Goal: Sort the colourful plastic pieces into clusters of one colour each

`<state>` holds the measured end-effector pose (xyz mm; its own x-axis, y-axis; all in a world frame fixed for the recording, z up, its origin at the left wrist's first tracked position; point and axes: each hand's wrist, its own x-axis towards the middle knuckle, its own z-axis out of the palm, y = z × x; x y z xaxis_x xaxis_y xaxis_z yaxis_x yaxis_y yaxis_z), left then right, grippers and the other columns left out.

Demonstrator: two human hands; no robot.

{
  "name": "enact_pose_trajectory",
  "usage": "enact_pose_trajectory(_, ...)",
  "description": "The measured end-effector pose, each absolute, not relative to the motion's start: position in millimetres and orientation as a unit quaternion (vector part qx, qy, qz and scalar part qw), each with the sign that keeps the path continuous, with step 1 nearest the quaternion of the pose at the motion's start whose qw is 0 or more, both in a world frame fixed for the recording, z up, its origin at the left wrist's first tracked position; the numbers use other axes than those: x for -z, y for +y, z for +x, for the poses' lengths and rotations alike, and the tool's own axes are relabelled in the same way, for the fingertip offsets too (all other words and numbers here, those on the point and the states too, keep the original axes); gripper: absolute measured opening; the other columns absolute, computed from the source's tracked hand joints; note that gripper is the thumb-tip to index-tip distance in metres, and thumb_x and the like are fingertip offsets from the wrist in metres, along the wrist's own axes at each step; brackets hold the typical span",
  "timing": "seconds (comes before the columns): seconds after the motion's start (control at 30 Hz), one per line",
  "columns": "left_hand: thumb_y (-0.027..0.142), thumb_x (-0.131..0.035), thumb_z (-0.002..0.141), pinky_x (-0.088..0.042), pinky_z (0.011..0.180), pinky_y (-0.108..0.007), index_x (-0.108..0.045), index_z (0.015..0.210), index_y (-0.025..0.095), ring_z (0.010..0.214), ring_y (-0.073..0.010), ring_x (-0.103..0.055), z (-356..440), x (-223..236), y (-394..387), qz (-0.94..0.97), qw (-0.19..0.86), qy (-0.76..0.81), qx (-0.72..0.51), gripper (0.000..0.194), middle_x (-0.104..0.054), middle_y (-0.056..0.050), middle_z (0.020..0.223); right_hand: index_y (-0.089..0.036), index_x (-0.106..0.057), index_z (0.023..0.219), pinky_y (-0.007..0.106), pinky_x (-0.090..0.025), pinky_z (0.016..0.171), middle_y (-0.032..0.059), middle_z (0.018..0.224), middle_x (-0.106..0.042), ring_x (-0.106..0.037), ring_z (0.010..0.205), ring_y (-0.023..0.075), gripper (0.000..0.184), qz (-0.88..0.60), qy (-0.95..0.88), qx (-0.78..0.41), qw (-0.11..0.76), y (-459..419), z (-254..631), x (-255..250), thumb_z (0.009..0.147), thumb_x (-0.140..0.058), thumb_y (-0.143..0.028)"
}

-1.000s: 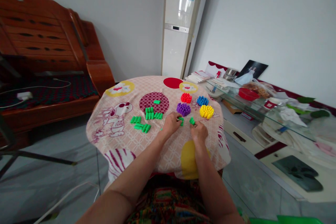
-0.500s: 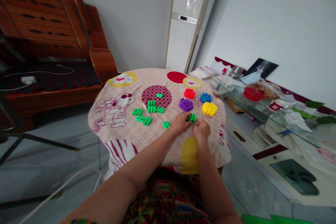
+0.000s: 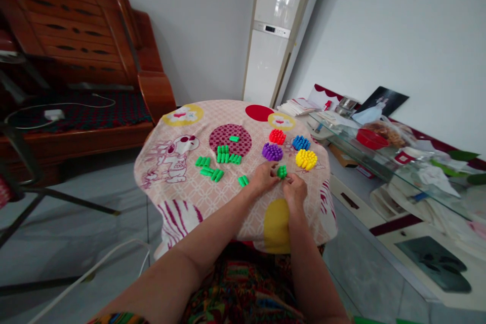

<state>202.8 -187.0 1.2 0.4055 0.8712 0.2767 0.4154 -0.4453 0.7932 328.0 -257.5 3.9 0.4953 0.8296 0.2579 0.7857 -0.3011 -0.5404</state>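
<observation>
My left hand [image 3: 266, 177] and my right hand [image 3: 295, 187] meet over the near right part of the cloth-covered table [image 3: 228, 212]. Between their fingertips is a small green cluster of peg-like pieces [image 3: 281, 171], pinched from both sides. Just beyond it stand tight bunches of similar round-topped pieces: purple [image 3: 272, 152], red [image 3: 277, 136], blue [image 3: 301, 143] and yellow [image 3: 306, 159]. Left of my hands, several loose green pieces [image 3: 223, 154] lie in small groups, with one pair [image 3: 243, 180] close to my left wrist and a single green piece [image 3: 234, 138] farther back.
On the right, a glass-topped cabinet [image 3: 364, 142] carries papers, a red bowl [image 3: 371, 138] and plastic bags. A wooden bench [image 3: 83, 50] stands at the left, and a tall white air conditioner [image 3: 266, 61] behind the table. A white cable [image 3: 114, 248] crosses the floor.
The whole view has shifted slightly, so things sit a little farther right. Both hands stay around the green cluster, with a small change in their fingers. The other bunches have not moved on the table.
</observation>
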Motion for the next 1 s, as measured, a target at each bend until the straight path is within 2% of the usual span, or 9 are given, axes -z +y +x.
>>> enact_pose_trajectory(0.1,0.009,-0.063,0.078,-0.056,0.082,-0.027,-0.063,0.125,0.014,0.083,-0.0144,-0.067,185.0,-11.4,-184.2,0.780,0.258,0.432,-0.371,0.048,-0.069,-0.010,0.117,-0.017,-0.076,0.097,0.027,-0.032,0.065,0.0083,0.086,-0.074,-0.059,0.077,0.0203,0.028,-0.809,-0.495,-0.036,0.316,-257.8,326.9,-4.5,0.084,-0.052,-0.025)
enact_pose_trajectory(0.23,0.012,-0.054,0.086,-0.051,0.098,-0.033,-0.065,0.123,0.014,0.114,-0.0235,-0.063,149.3,-29.9,-172.0,0.749,0.120,0.547,-0.354,0.039,-0.067,-0.014,0.123,-0.018,-0.077,0.093,0.026,-0.033,0.064,0.0072,0.086,-0.074,-0.060,0.077,0.0196,0.026,-0.811,-0.492,-0.040,0.314,-258.2,326.2,-4.6,0.084,-0.053,-0.025)
enact_pose_trajectory(0.3,0.014,-0.052,0.088,-0.052,0.096,-0.036,-0.067,0.118,0.013,0.117,-0.0275,-0.062,132.3,-35.1,-165.8,0.716,0.088,0.622,-0.303,0.034,-0.066,-0.016,0.123,-0.019,-0.077,0.092,0.026,-0.033,0.064,0.0067,0.087,-0.075,-0.060,0.076,0.0189,0.026,-0.807,-0.494,-0.037,0.320,-258.1,326.4,-4.1,0.084,-0.053,-0.025)
enact_pose_trajectory(0.4,0.019,-0.053,0.088,-0.054,0.090,-0.037,-0.069,0.109,0.013,0.110,-0.0297,-0.066,116.4,-36.1,-161.3,0.695,0.084,0.681,-0.215,0.027,-0.068,-0.018,0.118,-0.019,-0.077,0.093,0.026,-0.033,0.064,0.0061,0.086,-0.075,-0.060,0.076,0.0179,0.026,-0.806,-0.497,-0.031,0.320,-257.4,326.9,-3.2,0.084,-0.053,-0.024)
enact_pose_trajectory(0.5,0.023,-0.054,0.088,-0.054,0.087,-0.035,-0.069,0.107,0.014,0.108,-0.0294,-0.067,113.2,-34.4,-162.6,0.700,0.079,0.686,-0.185,0.026,-0.067,-0.016,0.118,-0.019,-0.077,0.093,0.026,-0.033,0.064,0.0057,0.086,-0.074,-0.060,0.076,0.0177,0.026,-0.810,-0.495,-0.029,0.314,-256.8,326.9,-2.8,0.084,-0.053,-0.024)
enact_pose_trajectory(0.7,0.019,-0.056,0.085,-0.053,0.083,-0.035,-0.067,0.112,0.017,0.102,-0.0277,-0.068,115.0,-33.2,-167.5,0.697,0.074,0.683,-0.205,0.030,-0.064,-0.016,0.121,-0.019,-0.077,0.093,0.025,-0.034,0.065,0.0065,0.087,-0.074,-0.061,0.077,0.0175,0.026,-0.815,-0.491,-0.028,0.306,-256.3,326.6,-3.4,0.085,-0.052,-0.023)
enact_pose_trajectory(1.0,0.015,-0.053,0.085,-0.052,0.084,-0.034,-0.065,0.119,0.018,0.107,-0.0281,-0.066,121.5,-31.2,-166.7,0.703,0.061,0.666,-0.241,0.036,-0.071,-0.013,0.110,-0.019,-0.076,0.089,0.026,-0.035,0.064,0.0068,0.082,-0.073,-0.060,0.075,0.0182,0.024,-0.809,-0.496,-0.023,0.313,-254.4,328.7,-0.3,0.084,-0.053,-0.022)
